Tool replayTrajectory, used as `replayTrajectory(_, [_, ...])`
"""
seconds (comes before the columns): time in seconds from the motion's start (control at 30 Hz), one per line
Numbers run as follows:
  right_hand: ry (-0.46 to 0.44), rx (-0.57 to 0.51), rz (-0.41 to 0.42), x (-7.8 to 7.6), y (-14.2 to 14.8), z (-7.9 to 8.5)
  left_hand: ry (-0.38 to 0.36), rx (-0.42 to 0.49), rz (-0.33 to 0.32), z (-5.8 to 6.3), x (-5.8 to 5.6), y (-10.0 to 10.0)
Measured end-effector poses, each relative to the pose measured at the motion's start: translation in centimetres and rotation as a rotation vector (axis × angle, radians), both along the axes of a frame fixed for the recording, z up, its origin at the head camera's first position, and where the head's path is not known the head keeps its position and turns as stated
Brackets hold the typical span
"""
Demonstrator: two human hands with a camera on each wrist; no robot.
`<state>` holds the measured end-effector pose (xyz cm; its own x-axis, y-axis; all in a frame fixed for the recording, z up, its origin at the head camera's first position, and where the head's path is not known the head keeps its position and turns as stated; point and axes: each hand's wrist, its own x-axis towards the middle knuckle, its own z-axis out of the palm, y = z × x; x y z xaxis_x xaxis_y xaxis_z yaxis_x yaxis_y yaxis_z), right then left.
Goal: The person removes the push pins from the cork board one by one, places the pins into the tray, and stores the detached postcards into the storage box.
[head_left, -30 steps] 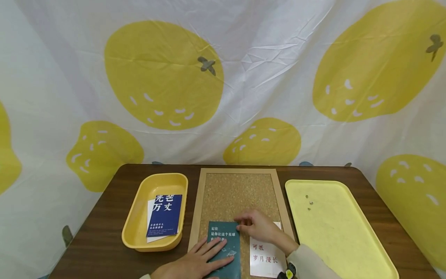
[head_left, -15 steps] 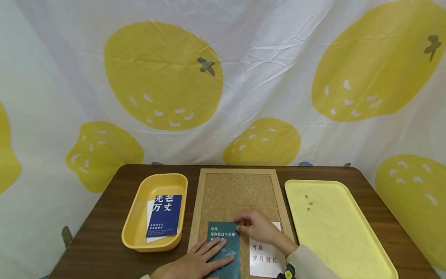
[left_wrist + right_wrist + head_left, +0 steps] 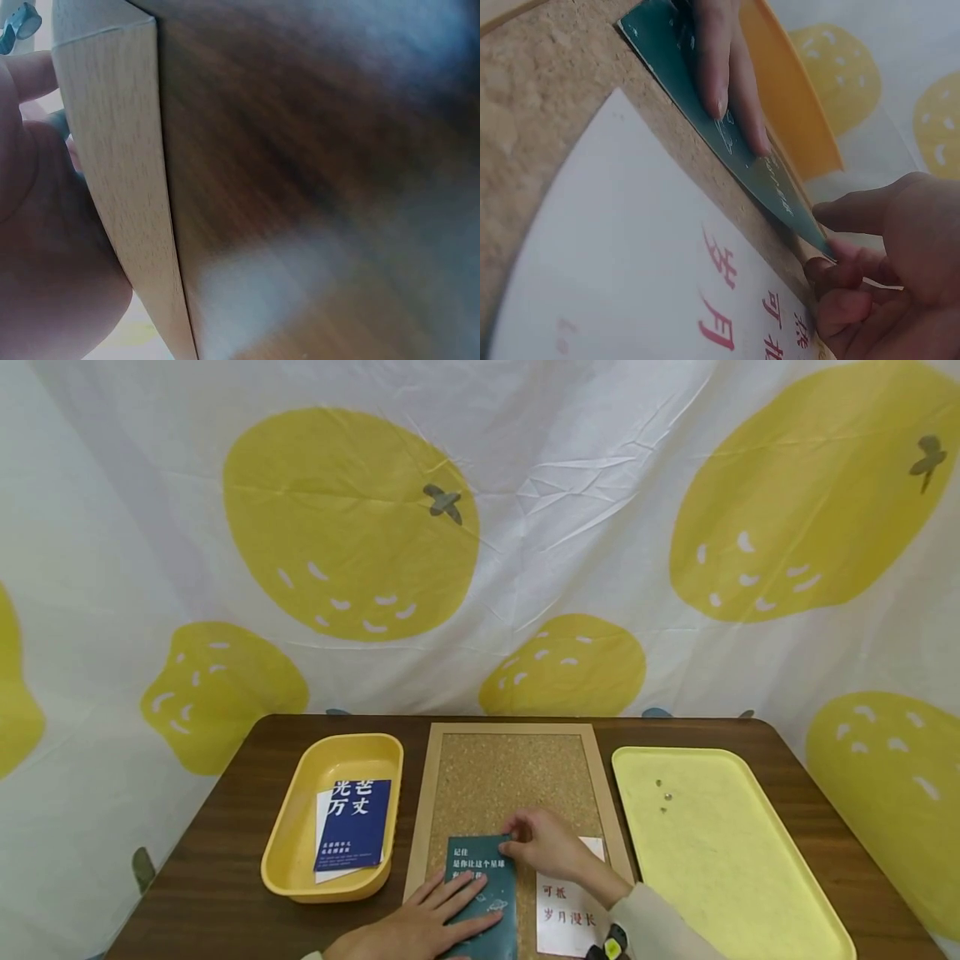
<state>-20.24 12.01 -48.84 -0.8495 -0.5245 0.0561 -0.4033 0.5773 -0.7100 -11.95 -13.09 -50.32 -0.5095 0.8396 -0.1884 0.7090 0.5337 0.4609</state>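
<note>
In the head view a dark green card (image 3: 480, 853) with white print lies on the cork board (image 3: 517, 777). My left hand (image 3: 423, 920) rests flat over it, fingers spread. At the card's upper right corner, the thumb and curled fingers of my right hand (image 3: 551, 847) pinch the edge; whatever else sits between these fingertips is hidden. The right wrist view shows the green card (image 3: 727, 142) narrowing to the fingertips of the right hand (image 3: 900, 262). Beside it lies a white card (image 3: 573, 918) with red characters, partly under my right forearm.
Left of the board stands a yellow-orange basin (image 3: 281, 852) holding a blue card (image 3: 360, 831) over a white one. On the right is a pale yellow tray (image 3: 735, 860) with several small pins (image 3: 668, 797). A printed cloth (image 3: 517, 568) hangs behind the table.
My right hand's fingers have shifted slightly at the card's corner, and its wrist has turned a little to the left. The left hand stays put on the green card.
</note>
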Motion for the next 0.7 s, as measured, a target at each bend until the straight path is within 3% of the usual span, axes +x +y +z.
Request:
replayTrajectory(0.17, [-0.080, -0.064, -0.001, 0.05, -0.07, -0.20, 0.040, -0.008, -0.007, 0.19, 0.10, 0.08])
replayTrajectory(0.3, [-0.154, -0.138, 0.005, 0.15, -0.10, -0.51, 0.029, 0.001, -0.001, 0.43, 0.22, 0.07])
replayTrajectory(0.43, [-0.180, -0.174, -0.004, 0.26, -0.11, -0.72, 0.040, 0.008, -0.010, 0.49, 0.27, 0.04])
replayTrajectory(0.57, [-0.182, -0.182, -0.009, 0.29, -0.02, -0.78, 0.028, 0.011, -0.012, 0.39, 0.19, 0.01])
replayTrajectory(0.7, [-0.251, -0.223, 0.010, 0.22, 0.22, -0.91, -0.006, 0.024, 0.006, 0.39, 0.15, -0.02])
